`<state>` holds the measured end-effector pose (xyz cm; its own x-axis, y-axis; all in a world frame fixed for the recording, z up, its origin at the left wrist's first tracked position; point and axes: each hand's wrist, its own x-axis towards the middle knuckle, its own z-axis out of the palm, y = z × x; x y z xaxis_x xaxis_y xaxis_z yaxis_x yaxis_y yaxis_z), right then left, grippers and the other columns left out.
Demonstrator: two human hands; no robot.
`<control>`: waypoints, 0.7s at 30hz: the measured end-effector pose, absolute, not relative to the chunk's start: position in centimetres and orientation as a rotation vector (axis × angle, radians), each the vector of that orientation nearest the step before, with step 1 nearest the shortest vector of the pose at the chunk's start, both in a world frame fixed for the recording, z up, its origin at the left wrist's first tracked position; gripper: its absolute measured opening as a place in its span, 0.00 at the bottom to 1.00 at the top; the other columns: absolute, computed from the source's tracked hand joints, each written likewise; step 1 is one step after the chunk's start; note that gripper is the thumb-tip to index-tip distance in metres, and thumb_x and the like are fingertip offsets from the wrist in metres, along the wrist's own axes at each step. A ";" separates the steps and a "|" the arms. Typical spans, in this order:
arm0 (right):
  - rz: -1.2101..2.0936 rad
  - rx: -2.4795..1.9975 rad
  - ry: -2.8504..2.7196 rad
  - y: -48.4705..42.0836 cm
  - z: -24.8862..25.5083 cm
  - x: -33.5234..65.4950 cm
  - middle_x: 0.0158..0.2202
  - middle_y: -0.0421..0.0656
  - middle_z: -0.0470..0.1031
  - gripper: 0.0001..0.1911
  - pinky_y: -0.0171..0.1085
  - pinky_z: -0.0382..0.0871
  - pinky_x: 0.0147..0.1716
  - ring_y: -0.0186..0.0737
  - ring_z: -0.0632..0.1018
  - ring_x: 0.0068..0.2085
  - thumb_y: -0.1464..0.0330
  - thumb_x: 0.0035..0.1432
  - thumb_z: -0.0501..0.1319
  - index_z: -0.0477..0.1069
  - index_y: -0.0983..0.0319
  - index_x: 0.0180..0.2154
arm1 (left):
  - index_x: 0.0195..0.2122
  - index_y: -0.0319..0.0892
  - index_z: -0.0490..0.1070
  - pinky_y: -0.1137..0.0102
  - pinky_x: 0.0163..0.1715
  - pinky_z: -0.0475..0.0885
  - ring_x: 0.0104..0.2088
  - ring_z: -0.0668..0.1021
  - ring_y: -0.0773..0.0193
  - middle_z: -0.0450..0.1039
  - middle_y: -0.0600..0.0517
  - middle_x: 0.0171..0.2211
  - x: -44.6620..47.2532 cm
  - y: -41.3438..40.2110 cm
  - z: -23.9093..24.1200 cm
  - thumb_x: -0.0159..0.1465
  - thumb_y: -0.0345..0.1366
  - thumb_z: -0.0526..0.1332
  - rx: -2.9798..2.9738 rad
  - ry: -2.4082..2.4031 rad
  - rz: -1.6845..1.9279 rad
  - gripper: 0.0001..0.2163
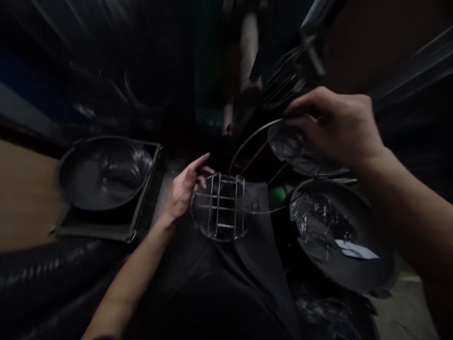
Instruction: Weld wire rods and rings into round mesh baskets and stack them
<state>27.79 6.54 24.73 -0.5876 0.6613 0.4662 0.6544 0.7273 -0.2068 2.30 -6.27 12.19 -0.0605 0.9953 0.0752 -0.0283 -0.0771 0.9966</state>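
**Head view, positions by clock face from frame centre**

1. Left hand [186, 189], at 8 o'clock: fingers open and spread, tips at the left edge of a round wire rack [221, 208]. Contact cannot be confirmed.
2. The wire rack sits at 6 o'clock, close to centre, above dark cloth [255, 245].
3. Right hand [332, 127], at 2 o'clock: fingers closed over the rim of a clear round dish [286, 141], gripping it.
4. A thin wire ring [249, 139] arcs from that dish toward the rack.
5. A black pan [104, 172] stands at 9 o'clock on a green-edged tray [95, 231], on a wooden bench [24, 198].
6. A second black pan [375, 236], at 4 o'clock, holds crumpled foil [318, 226] and a white paper slip [354, 249].
7. A green object [278, 194] lies between the rack and this pan.
8. A black ribbed hose [46, 278] runs along the lower left, at 8 o'clock.
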 end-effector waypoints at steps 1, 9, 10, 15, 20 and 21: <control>0.152 -0.992 -2.437 6.1 23.5 25.9 0.34 0.40 0.76 0.10 0.38 0.69 0.37 0.37 0.76 0.34 0.60 0.62 0.56 0.73 0.56 0.40 | 0.59 0.43 0.62 0.74 0.25 0.66 0.25 0.70 0.70 0.73 0.48 0.37 2.6 -6.2 12.8 0.65 0.57 0.47 1.195 1.160 1.297 0.29; 0.813 -1.008 -2.462 4.4 12.3 22.2 0.41 0.45 0.75 0.17 0.41 0.70 0.42 0.40 0.76 0.39 0.64 0.58 0.58 0.72 0.61 0.49 | 0.52 0.37 0.69 0.78 0.19 0.57 0.18 0.60 0.74 0.57 0.59 0.18 3.3 -8.9 9.0 0.63 0.41 0.59 0.880 1.436 1.452 0.18; 0.801 -1.094 -2.389 3.6 11.6 23.3 0.41 0.45 0.75 0.18 0.41 0.70 0.41 0.41 0.75 0.38 0.64 0.58 0.58 0.71 0.60 0.50 | 0.51 0.37 0.70 0.78 0.20 0.58 0.19 0.61 0.74 0.57 0.59 0.18 3.4 -9.0 8.6 0.63 0.40 0.58 0.879 1.450 1.466 0.17; 0.590 -1.372 -2.185 0.8 9.7 26.0 0.33 0.45 0.72 0.14 0.41 0.70 0.35 0.40 0.73 0.32 0.68 0.58 0.56 0.76 0.59 0.43 | 0.51 0.40 0.70 0.77 0.22 0.64 0.19 0.66 0.72 0.64 0.57 0.18 4.1 -9.5 8.0 0.65 0.37 0.54 1.054 1.712 1.340 0.15; 0.496 -1.341 -2.296 1.9 8.7 24.9 0.32 0.46 0.69 0.15 0.42 0.69 0.36 0.42 0.72 0.34 0.71 0.57 0.55 0.78 0.59 0.41 | 0.52 0.43 0.71 0.68 0.44 0.73 0.39 0.79 0.62 0.77 0.49 0.44 4.2 -10.8 7.9 0.66 0.34 0.55 1.430 2.037 1.057 0.14; 0.498 -1.341 -2.307 2.1 8.5 24.7 0.32 0.46 0.69 0.15 0.42 0.69 0.36 0.42 0.72 0.34 0.71 0.57 0.55 0.78 0.59 0.41 | 0.53 0.42 0.70 0.67 0.46 0.73 0.41 0.79 0.61 0.76 0.49 0.46 4.2 -11.0 7.7 0.66 0.34 0.55 1.459 2.047 1.033 0.15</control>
<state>24.73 2.09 8.51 -0.4438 0.8780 0.1794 0.7259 0.4696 -0.5026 4.24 -11.01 7.75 -0.3605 0.9293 0.0800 0.6162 0.1729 0.7683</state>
